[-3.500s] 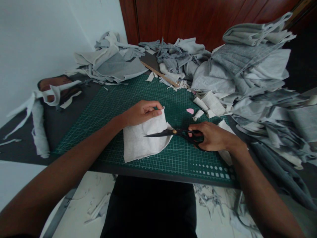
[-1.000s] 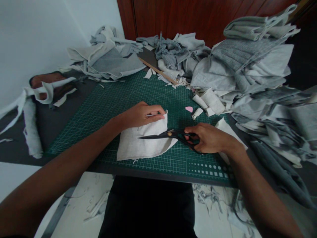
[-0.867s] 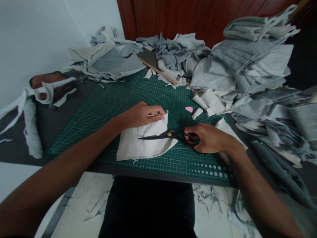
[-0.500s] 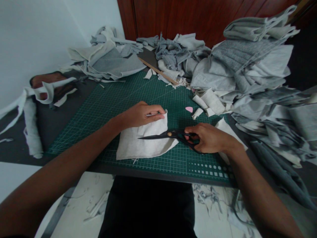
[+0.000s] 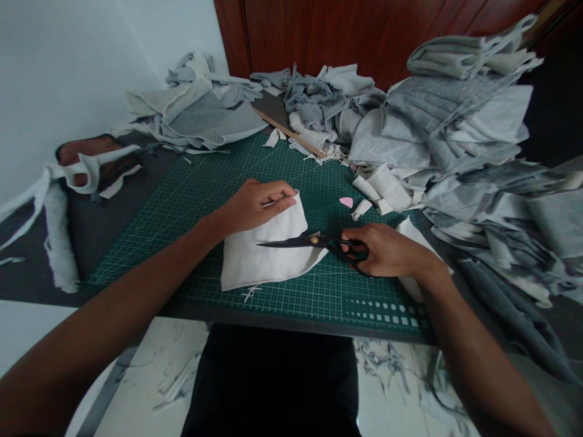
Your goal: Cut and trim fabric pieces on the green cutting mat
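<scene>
A piece of white fabric (image 5: 268, 264) lies on the green cutting mat (image 5: 150, 233) near its front edge. My left hand (image 5: 262, 206) pinches the fabric's upper edge and lifts that corner off the mat. In my right hand (image 5: 387, 250) are black scissors (image 5: 314, 240), fingers wrapped through the handles. The blades point left across the middle of the fabric, below the raised part, and look closed together. Thin white thread trimmings (image 5: 249, 294) rest just below the fabric's lower edge. Partly under my right wrist is another white fabric piece (image 5: 412, 233).
Heaped grey fabric (image 5: 437, 121) fills the right side and back of the table. More cloth (image 5: 204, 115) is piled back left. A wooden stick (image 5: 289, 132), pink tailor's chalk (image 5: 346, 201) and small fabric scraps (image 5: 387, 188) lie beyond my hands. White strips (image 5: 59, 224) lie at far left.
My left hand has moved slightly up and left, pulling the fabric's corner higher and folding it over. The scissors have risen a little, and more thread trimmings show below the fabric.
</scene>
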The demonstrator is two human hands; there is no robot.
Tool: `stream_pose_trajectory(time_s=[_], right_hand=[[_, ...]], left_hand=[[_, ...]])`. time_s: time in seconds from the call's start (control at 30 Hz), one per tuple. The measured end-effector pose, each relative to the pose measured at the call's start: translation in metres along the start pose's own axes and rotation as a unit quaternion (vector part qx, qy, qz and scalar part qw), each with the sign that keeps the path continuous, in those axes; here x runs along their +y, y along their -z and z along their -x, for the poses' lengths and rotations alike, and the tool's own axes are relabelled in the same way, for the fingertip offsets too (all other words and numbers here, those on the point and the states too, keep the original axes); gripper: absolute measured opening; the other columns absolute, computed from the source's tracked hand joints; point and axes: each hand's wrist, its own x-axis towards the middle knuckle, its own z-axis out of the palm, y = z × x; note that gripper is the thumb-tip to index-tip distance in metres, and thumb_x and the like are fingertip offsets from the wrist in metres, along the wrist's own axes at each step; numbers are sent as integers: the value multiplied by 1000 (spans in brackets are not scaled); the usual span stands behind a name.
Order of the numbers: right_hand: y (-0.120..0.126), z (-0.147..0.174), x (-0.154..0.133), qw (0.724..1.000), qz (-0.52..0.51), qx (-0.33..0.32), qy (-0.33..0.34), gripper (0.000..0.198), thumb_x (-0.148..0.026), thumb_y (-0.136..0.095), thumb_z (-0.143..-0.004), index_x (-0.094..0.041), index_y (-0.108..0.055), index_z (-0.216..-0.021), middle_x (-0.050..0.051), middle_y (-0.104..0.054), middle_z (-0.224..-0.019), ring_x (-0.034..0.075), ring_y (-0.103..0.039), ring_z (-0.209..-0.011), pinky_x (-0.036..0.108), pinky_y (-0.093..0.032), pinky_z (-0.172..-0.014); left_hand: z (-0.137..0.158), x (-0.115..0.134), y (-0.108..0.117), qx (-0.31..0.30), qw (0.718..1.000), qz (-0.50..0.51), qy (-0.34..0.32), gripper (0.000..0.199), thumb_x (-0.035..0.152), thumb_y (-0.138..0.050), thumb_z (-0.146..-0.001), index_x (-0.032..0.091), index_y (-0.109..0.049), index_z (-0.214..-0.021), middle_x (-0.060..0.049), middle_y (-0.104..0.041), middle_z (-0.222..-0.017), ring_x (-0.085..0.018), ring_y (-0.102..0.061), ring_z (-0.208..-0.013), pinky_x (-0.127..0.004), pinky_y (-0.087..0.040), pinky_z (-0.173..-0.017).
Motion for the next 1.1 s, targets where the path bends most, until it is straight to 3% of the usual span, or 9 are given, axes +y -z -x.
stream_pose_trajectory(time_s=[0.1, 0.27, 0.47, 0.67, 0.9, 1.1], right_hand=[[-1, -1, 5, 1000, -11, 9, 9, 17, -13, -61, -68, -22, -57, -82, -3, -61, -71, 14, -52, -61, 26, -32, -60], [-4, -1, 11, 1000, -21, 19, 10, 16, -15, -62, -69, -22, -56, -83, -4, -59, -71, 13, -51, -61, 26, -32, -61], [-4, -2, 12, 998, -33, 41, 19, 20, -20, -68, -73, -22, -56, -88, 1, -64, -84, 18, -60, -76, 27, -40, -70], [-5, -3, 14, 997, -43, 66, 19, 25, -21, -68, -74, -22, -52, -93, 3, -65, -88, 21, -63, -80, 30, -44, -74], [-8, -4, 18, 995, -42, 83, 23, 25, -21, -68, -73, -23, -52, -93, 3, -65, -87, 21, -63, -77, 31, -45, -73], [-10, -5, 20, 994, -46, 98, 31, 24, -21, -67, -73, -23, -51, -91, 2, -63, -85, 21, -61, -75, 32, -44, -71]], left_hand=[[0, 1, 2, 16, 999, -9, 26, 20, 35, -61, -101, 17, -70, -96, 6, -65, -61, -6, -50, -47, -18, -35, -50], [-1, 2, 4, 80, 996, -45, 14, 18, 33, -61, -99, 19, -70, -92, 7, -59, -59, -6, -42, -45, -21, -31, -48], [-7, 7, 8, 148, 986, -73, 5, 22, 37, -59, -98, 21, -68, -85, 1, -57, -68, -12, -49, -58, -27, -39, -58], [-7, 11, 9, 175, 979, -82, 66, 31, 44, -55, -101, 21, -63, -83, 1, -54, -68, -12, -47, -59, -26, -37, -56], [-6, 4, -2, 224, 972, 2, 66, 40, 55, -53, -103, 22, -58, -81, 2, -54, -69, -11, -47, -56, -27, -34, -50], [-11, -4, -6, 273, 959, 46, 53, 40, 55, -59, -101, 24, -57, -75, -1, -54, -75, -16, -51, -67, -32, -41, -61]])
